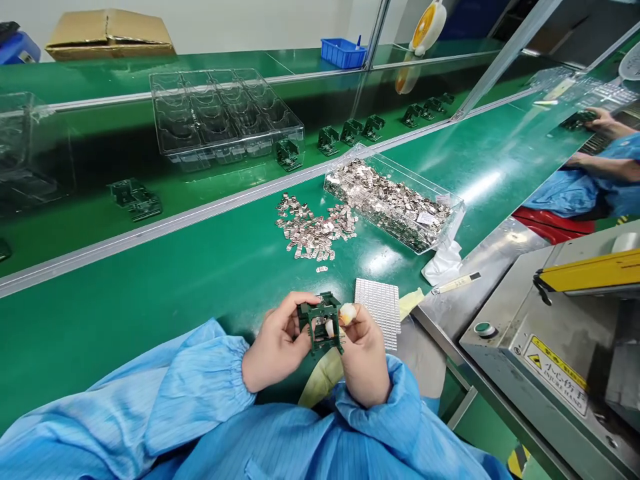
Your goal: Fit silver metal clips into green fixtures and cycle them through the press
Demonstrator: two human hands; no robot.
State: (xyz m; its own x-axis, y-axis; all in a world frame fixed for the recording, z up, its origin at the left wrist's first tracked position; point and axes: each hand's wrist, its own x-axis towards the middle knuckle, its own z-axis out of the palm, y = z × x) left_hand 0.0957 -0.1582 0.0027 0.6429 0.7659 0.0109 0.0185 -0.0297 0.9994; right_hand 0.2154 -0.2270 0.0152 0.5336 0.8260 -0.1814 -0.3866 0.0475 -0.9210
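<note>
Near the worktop [175, 280], a label [556, 373] reads "INJURE HAND". With fingers curled, left hand [275, 347] and right hand [367, 360] pinch a green frame [326, 311].

free bench [175, 280] fwd-L of hands [277, 343], metal pcs [317, 232] in way ahead, see-thru bin [454, 225] blocking fwd-R, machine [500, 323] R

wearer's hands [275, 343]: 2. held green frame [325, 323]: 1. other green frames [329, 141]: at least 8. clear bin [450, 235]: 1. metal pieces [320, 233]: one loose pile plus the bin's fill — too many to count. gridded block [376, 308]: 1. cardboard box [110, 33]: 1. blue basket [343, 55]: 1. yellow fan [428, 28]: 1 — another maybe, cut off. warning label [553, 375]: 1. green button [484, 329]: 1.
</note>
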